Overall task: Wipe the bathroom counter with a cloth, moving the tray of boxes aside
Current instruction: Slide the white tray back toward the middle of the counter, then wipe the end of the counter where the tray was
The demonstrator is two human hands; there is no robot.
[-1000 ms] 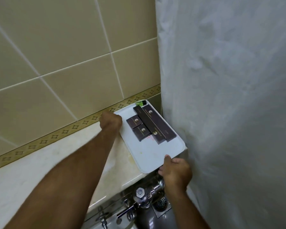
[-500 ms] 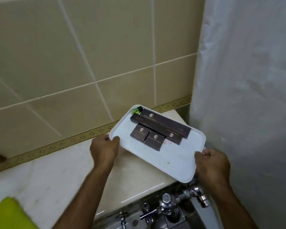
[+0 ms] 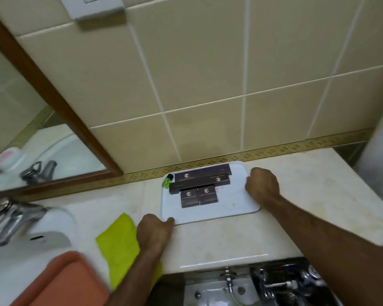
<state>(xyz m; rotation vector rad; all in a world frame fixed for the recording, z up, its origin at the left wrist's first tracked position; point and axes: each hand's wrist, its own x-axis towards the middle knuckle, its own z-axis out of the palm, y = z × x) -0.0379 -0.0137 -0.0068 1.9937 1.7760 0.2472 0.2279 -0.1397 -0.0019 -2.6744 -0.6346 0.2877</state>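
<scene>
**Tray Position and Hand Placement on the Counter**

Your left hand (image 3: 154, 231) grips the near-left corner of the white tray (image 3: 234, 202). The fingers are curled into a loose fist with the thumb lying on the tray's front rim. Your right hand (image 3: 261, 186) holds the right edge of the tray, knuckles up, fingers curled down over the rim; the fingertips themselves are hidden, so you cannot tell how far they wrap underneath.

The tray lies flat on the beige marble counter (image 3: 219, 241), its far edge close to the patterned tile border (image 3: 274, 151) at the base of the wall. On the tray, two long dark boxes (image 3: 200, 178) lie side by side along the far edge. Two small dark boxes (image 3: 198, 196) sit just in front of them, touching each other. A small green bottle (image 3: 167, 181) lies at the tray's far-left corner, beside the long boxes.

The yellow-green cloth (image 3: 118, 241) lies on the counter to the left of the tray, partly under your left forearm. A white sink (image 3: 13, 257) with a chrome faucet (image 3: 13, 217) sits further left. A mirror (image 3: 20, 120) with a brown frame hangs above the sink.
</scene>
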